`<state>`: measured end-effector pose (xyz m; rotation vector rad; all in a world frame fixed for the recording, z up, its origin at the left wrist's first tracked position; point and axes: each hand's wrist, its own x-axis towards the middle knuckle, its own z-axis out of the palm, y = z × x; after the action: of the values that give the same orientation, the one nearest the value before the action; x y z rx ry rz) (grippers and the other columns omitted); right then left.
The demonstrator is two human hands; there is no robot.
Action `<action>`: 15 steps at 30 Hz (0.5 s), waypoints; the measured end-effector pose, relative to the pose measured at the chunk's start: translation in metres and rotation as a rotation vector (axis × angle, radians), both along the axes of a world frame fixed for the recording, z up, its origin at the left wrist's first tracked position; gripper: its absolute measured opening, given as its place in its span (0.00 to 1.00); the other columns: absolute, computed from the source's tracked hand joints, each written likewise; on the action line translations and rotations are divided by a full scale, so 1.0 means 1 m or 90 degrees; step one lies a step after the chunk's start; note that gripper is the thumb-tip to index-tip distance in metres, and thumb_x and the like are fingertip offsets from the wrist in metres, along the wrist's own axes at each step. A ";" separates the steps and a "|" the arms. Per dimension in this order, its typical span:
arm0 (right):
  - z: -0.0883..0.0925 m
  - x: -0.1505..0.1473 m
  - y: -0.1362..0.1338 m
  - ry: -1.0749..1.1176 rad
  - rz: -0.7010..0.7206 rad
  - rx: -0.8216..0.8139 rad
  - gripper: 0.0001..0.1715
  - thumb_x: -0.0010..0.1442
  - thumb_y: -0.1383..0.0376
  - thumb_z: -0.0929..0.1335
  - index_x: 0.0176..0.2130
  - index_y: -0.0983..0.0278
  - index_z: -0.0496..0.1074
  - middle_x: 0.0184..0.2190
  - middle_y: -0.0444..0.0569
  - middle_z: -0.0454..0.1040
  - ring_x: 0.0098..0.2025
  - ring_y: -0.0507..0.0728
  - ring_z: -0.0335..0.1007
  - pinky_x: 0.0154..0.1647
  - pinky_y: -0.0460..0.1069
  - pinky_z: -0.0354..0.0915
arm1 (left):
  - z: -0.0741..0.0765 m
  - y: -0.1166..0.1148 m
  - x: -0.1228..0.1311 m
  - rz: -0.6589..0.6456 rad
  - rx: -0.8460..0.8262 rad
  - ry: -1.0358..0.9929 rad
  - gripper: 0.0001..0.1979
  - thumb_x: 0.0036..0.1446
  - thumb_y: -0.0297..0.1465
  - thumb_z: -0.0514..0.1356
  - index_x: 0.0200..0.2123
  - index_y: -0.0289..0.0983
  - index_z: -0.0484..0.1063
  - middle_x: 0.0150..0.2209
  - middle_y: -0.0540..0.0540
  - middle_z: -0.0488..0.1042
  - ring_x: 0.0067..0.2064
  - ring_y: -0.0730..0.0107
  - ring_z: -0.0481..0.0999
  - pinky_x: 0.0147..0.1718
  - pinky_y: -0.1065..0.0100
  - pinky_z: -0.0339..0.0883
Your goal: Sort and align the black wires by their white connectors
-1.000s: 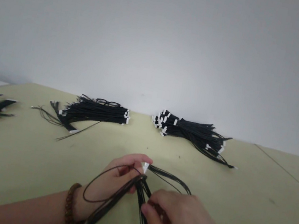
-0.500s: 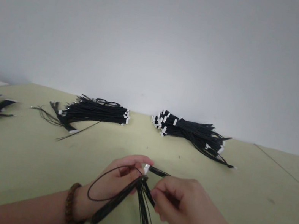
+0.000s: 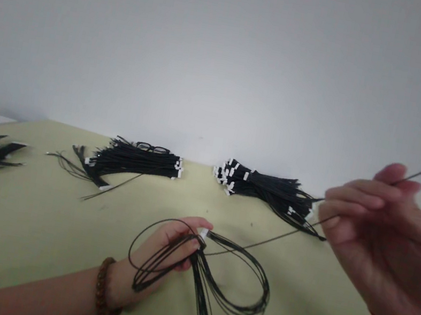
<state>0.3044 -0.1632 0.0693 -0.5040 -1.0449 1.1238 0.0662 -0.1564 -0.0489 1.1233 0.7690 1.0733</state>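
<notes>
Since half a second ago, the right hand has swung up and out to the right, away from the wire bundle, and one thin black wire now runs taut between them. Its fingers are curled closed on that wire; a thin tip sticks up past them, though blur makes it hard to be sure it is the same strand. The left hand, low at the centre above the worktop, pinches the bundle just by its white connector, thumb and fingers closed. Loops now spread open to both sides of the connector, with loose strands hanging below. Behind lie two piles of black cables, the left pile with glasses at its back edge, the right pile partly behind the right hand.
</notes>
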 end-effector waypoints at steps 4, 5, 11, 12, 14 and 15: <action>-0.009 -0.020 -0.018 -0.295 0.124 -0.117 0.04 0.56 0.62 0.69 0.32 0.60 0.71 0.18 0.40 0.68 0.20 0.48 0.64 0.21 0.43 0.60 | -0.005 -0.003 -0.002 0.010 -0.018 -0.032 0.18 0.49 0.37 0.67 0.45 0.41 0.75 0.33 0.48 0.72 0.30 0.71 0.69 0.27 0.72 0.62; -0.014 -0.027 -0.022 -0.422 0.159 -0.176 0.06 0.55 0.62 0.69 0.29 0.61 0.69 0.18 0.41 0.69 0.21 0.50 0.66 0.22 0.44 0.61 | -0.006 -0.003 -0.003 -0.002 -0.016 -0.036 0.18 0.50 0.37 0.66 0.45 0.42 0.74 0.33 0.48 0.72 0.30 0.73 0.69 0.27 0.73 0.62; -0.044 -0.054 -0.034 -0.910 -0.077 -0.023 0.15 0.59 0.65 0.62 0.21 0.62 0.65 0.16 0.39 0.64 0.18 0.49 0.57 0.19 0.45 0.48 | -0.010 0.005 -0.002 -0.112 0.005 -0.083 0.16 0.49 0.35 0.68 0.43 0.42 0.75 0.26 0.53 0.65 0.22 0.80 0.59 0.20 0.78 0.53; -0.047 -0.055 -0.033 -0.923 -0.090 -0.004 0.15 0.59 0.65 0.62 0.21 0.62 0.65 0.17 0.39 0.64 0.19 0.49 0.56 0.19 0.45 0.48 | -0.009 0.006 -0.001 -0.125 0.009 -0.083 0.16 0.48 0.35 0.68 0.42 0.41 0.75 0.25 0.53 0.64 0.21 0.81 0.58 0.18 0.77 0.52; -0.049 -0.055 -0.032 -0.927 -0.103 0.011 0.15 0.60 0.64 0.62 0.22 0.61 0.67 0.17 0.38 0.65 0.19 0.49 0.57 0.20 0.45 0.49 | -0.008 0.007 0.000 -0.135 0.024 -0.080 0.16 0.48 0.36 0.68 0.42 0.40 0.76 0.25 0.53 0.64 0.20 0.81 0.58 0.17 0.77 0.51; -0.050 -0.054 -0.032 -0.924 -0.106 0.014 0.15 0.61 0.64 0.62 0.23 0.61 0.68 0.18 0.38 0.66 0.19 0.49 0.58 0.21 0.45 0.49 | -0.007 0.007 0.001 -0.129 0.027 -0.077 0.16 0.48 0.36 0.68 0.41 0.40 0.76 0.24 0.53 0.64 0.20 0.80 0.58 0.17 0.77 0.50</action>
<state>0.2501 -0.1951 0.0191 -1.4455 -2.1681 0.4582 0.0676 -0.1498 -0.0555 1.1349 0.5269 0.9803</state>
